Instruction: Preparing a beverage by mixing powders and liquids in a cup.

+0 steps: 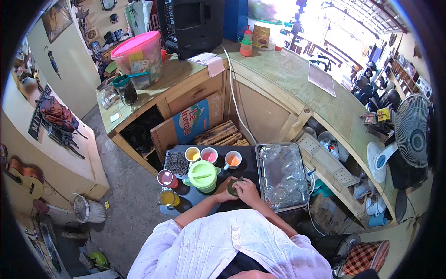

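Note:
My left hand (225, 190) is wrapped round a small container with a dark green round top (232, 188); whether the green is a lid or its contents I cannot tell. Bent over the same container from the right is my right hand (248, 192), its fingers gripping the rim. Just left of my hands stands a light green lidded pitcher (203, 175). Behind it are a cup of yellow (192, 154), a cup of pink (209, 156) and a white mug with orange contents (232, 159). A reddish cup (167, 178) and a glass mug of yellow liquid (168, 197) stand farther left.
A metal tray (284, 204) of upturned glassware lies to my right. A box of dark pellets (177, 162) sits at the table's far left corner. Beyond, a curved wooden counter (278, 65) carries a large black speaker (193, 28), a pink-lidded tub (137, 60) and a fan (411, 130).

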Tool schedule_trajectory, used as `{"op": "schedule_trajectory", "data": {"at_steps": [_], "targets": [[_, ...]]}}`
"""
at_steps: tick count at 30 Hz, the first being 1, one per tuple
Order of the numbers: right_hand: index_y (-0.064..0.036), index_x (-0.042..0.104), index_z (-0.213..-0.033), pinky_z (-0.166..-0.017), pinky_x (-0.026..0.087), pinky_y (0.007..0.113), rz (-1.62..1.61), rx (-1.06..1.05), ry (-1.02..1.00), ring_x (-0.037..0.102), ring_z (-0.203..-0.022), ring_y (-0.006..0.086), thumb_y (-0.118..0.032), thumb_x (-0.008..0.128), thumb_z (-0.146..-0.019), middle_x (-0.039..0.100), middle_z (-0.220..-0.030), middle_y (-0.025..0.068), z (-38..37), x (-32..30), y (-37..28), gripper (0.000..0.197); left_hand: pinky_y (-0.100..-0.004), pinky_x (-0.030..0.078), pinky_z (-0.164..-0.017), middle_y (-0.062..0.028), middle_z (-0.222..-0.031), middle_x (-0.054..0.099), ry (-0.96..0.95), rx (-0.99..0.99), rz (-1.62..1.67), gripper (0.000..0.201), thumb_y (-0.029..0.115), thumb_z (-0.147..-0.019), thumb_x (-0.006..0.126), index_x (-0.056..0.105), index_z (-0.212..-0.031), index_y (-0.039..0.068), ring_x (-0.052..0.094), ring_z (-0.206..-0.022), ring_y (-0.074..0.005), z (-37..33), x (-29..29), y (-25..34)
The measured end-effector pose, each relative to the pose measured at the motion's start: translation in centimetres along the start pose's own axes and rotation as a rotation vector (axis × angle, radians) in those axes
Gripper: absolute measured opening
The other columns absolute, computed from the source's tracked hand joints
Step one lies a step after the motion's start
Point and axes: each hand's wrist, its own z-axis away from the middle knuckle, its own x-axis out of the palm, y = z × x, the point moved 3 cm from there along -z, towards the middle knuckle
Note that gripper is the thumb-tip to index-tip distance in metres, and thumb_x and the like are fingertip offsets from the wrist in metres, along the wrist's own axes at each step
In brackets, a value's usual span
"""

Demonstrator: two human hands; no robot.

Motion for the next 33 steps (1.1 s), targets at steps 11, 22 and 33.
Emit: {"op": "schedule_trajectory", "data": {"at_steps": [11,22,33], "targets": [[-0.0098,0.072,-0.094,-0.095,0.045,0.048,0.107,-0.001,0.083,0.068,-0.085,0.0285,-0.013,0.06,-0.088,0.072,-0.088,0.0098,0.0,-0.1,-0.2,0.014,-0.0353,0.04,-0.104,-0.008,-0.122,0.052,0.007,0.028,-0.083,0.092,0.03,-0.055,0.09,0.04,-0.129,0.009,0.053,-0.117,-0.0219,-0.1,0.2,-1.4],[-0.0069,0.072,-0.09,-0.101,0.043,0.051,-0.016,-0.009,0.1,0.069,-0.082,0.0283,-0.013,0.062,-0.086,0.072,-0.086,0.0111,-0.2,-1.0,-0.1,0.012,-0.0362,0.042,-0.102,-0.0086,-0.122,0.052,0.005,0.031,-0.082,0.091,0.026,-0.053,0.089,0.041,-0.129,0.009,0.053,-0.117,-0.0241,-0.1,-0.1,-0.3],[-0.0093,0.071,-0.091,-0.108,0.034,0.052,0.101,0.051,0.043,0.068,-0.089,0.0246,-0.016,0.06,-0.087,0.072,-0.091,0.0076,0.2,-0.4,0.1,0.013,-0.0364,0.04,-0.103,-0.0079,-0.123,0.051,-0.001,0.004,-0.042,0.093,0.028,-0.053,0.09,0.04,-0.13,0.01,0.052,-0.118,-0.0243,0.0,0.1,-0.6]]}}
